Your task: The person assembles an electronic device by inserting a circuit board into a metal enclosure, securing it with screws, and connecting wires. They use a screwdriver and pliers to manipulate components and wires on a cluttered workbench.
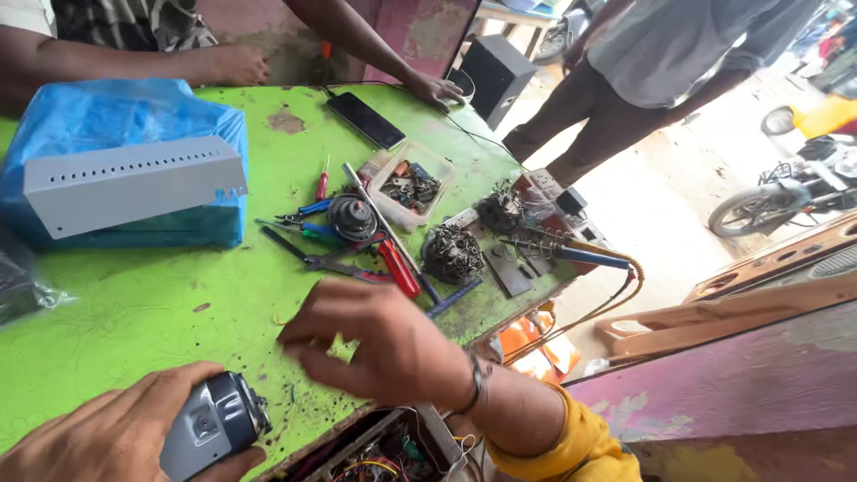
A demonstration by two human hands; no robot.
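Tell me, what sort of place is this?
Probably a small open-fronted electronics repair stall. The worn green table carries pliers and a soldering iron, the left hand holds a small grey device, and motorbikes stand outside.

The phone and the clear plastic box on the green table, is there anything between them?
No. Between the phone and the clear plastic box, the head view shows only bare green table.

Person's own body: two bare hands, left hand (112, 428) and right hand (379, 344). Right wrist: dark thin bracelet (477, 386). Right forearm: yellow sleeve (571, 446), cuff bunched just behind the bracelet.
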